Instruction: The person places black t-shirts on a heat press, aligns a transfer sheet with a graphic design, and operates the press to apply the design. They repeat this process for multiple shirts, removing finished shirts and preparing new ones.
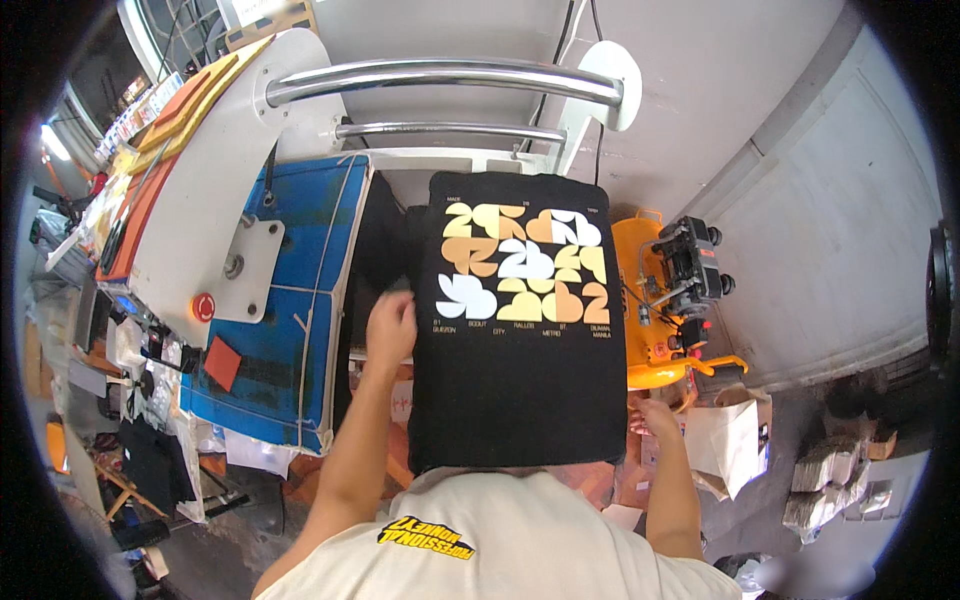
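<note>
Cream cotton tee [500,530] filling the near edge. Right hand [655,415] resting at the lower right edge of the black T-shirt [520,380], grip can't tell, fingers partly hidden. Left hand [390,325] pressing the shirt's left edge, fingers curled, closed on nothing visible. Shirt lying flat, matte, rectangular on the press platen, bearing a cream, tan and white curved-shape print [522,265]. Blue worn pad [290,300] sitting just left. Orange compressor [655,310] standing right. Chrome tubular bars [450,80] curving farthest.

- shirt [520,330] spread flat on the press platen, dead centre
- left hand [390,325] on its left edge, right hand [655,415] at the lower right corner
- swung-away heat plate [275,300] to the left
- compressor [665,300] just right
- paper bag [735,435] in front of that
</note>
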The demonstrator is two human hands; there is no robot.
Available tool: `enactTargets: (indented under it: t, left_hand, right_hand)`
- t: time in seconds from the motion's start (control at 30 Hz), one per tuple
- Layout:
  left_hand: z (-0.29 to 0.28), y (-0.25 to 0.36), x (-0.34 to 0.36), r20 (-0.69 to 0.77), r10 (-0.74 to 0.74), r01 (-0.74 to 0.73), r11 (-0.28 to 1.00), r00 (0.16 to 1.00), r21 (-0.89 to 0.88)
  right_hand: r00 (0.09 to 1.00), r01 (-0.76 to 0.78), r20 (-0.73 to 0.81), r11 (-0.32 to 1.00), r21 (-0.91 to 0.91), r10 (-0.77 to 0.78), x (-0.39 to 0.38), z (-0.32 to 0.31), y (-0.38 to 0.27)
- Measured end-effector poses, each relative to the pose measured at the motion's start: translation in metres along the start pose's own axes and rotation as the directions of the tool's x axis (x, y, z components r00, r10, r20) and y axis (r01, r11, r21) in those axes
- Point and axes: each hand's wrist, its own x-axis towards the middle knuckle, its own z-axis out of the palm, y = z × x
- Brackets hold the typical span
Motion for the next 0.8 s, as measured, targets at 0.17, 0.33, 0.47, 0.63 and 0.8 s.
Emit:
enactTargets:
  t: [0.17, 0.33, 0.47, 0.63, 0.8]
  left_hand:
    - [0.086, 0.019, 0.169, 0.377, 0.278, -0.411, 0.846, 0.884, 0.339]
    - [0.119, -0.03, 0.224, 0.252, 0.015, -0.143, 0.856, 0.967, 0.496]
    - [0.135, 0.016, 0.241, 0.024, 0.389, -0.368, 0.848, 0.921, 0.381]
    - [0.185, 0.068, 0.194, 0.558, 0.381, -0.641, 0.658, 0.737, 0.395]
    - [0.182, 0.061, 0.196, 0.551, 0.337, -0.591, 0.708, 0.763, 0.386]
  right_hand:
    - [0.985, 0.17, -0.012, 0.985, 0.02, -0.17, 0.073, 0.0, -0.031]
    - [0.733, 0.458, -0.193, 0.683, -0.568, -0.652, 0.114, 0.013, -0.112]
    - [0.137, 0.616, -0.22, 0.257, -0.745, -0.966, 0.1, 0.085, -0.254]
    - [0.188, 0.597, 0.233, -0.077, -0.799, -0.954, 0.088, 0.215, -0.337]
    - [0.415, 0.559, 0.224, 0.053, -0.827, -0.882, 0.094, 0.233, -0.348]
